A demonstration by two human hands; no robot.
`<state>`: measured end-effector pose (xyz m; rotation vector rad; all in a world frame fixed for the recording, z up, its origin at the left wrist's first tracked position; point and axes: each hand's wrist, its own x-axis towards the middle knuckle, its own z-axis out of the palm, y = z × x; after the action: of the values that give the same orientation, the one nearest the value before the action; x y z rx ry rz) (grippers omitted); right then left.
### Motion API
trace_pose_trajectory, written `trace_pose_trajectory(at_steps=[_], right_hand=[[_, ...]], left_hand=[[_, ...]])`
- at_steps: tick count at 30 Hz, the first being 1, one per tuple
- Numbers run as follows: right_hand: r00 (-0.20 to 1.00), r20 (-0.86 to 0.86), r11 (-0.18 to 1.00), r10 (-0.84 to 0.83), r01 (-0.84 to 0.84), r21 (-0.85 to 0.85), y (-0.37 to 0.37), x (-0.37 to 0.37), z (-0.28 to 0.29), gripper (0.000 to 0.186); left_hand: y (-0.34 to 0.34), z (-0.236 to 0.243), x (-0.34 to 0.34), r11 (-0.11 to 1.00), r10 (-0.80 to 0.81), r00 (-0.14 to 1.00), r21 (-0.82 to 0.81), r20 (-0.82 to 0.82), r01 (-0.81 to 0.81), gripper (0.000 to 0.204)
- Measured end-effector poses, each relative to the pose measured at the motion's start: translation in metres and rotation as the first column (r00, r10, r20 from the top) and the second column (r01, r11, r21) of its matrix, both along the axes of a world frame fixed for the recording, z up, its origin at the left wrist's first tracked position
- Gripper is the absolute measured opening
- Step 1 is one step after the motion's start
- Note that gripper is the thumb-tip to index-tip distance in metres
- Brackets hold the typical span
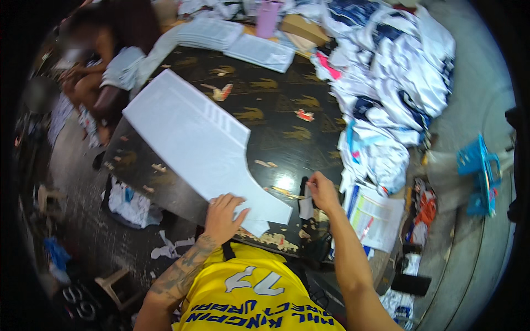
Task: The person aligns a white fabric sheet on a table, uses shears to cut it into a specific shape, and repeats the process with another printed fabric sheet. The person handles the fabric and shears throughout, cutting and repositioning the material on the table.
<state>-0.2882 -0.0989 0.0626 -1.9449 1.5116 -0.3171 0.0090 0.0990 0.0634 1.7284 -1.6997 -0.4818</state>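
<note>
A large white cut fabric panel (193, 132) with one curved edge lies flat and slanting across the dark table. My left hand (224, 216) rests on its near end, palm down, fingers apart. Beneath that end, a smaller white piece (254, 227) sticks out toward me. To the right of the panel, my right hand (323, 192) is closed, fingertips pinched together near the tabletop. Just by those fingertips are a small pale piece (306, 208) and something dark. What the fingers hold, if anything, is too small and blurred to name.
White and navy garments (386, 83) are heaped along the right side. Printed papers (375, 215) lie beside my right forearm. Stacked white panels (210, 34) and a pink container (268, 19) stand at the far edge. Another person (91, 71) sits far left. A blue plastic basket (476, 174) is at right.
</note>
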Motion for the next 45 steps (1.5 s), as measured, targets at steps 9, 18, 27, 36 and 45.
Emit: trace_pose_trajectory(at_steps=[9, 18, 27, 36, 45], right_hand=[[0.904, 0.165, 0.917, 0.394, -0.373, -0.146, 0.059, 0.118, 0.142, 0.012], [0.881, 0.473, 0.912, 0.02, -0.21, 0.353, 0.018, 0.238, 0.087, 0.024], [0.845, 0.505, 0.929, 0.178, -0.313, 0.197, -0.055, 0.352, 0.033, 0.021], [0.932, 0.33, 0.984, 0.147, -0.171, 0.046, -0.056, 0.272, 0.001, 0.037], [0.965, -0.157, 0.925, 0.21, -0.248, -0.287, 0.101, 0.034, -0.029, 0.027]], left_hand=[[-0.092, 0.057, 0.01, 0.925, -0.271, 0.713, 0.03, -0.647, 0.379, 0.082], [-0.038, 0.01, 0.127, 0.852, 0.284, 0.291, 0.38, -0.914, 0.361, 0.032], [-0.046, 0.003, 0.196, 0.851, 0.523, 0.278, 0.477, -0.806, -0.218, 0.03], [-0.027, -0.028, 0.166, 0.714, 0.683, 0.726, 0.277, -0.076, -0.643, 0.047], [0.016, -0.051, 0.037, 0.919, -0.391, 0.871, 0.082, 0.298, 0.385, 0.034]])
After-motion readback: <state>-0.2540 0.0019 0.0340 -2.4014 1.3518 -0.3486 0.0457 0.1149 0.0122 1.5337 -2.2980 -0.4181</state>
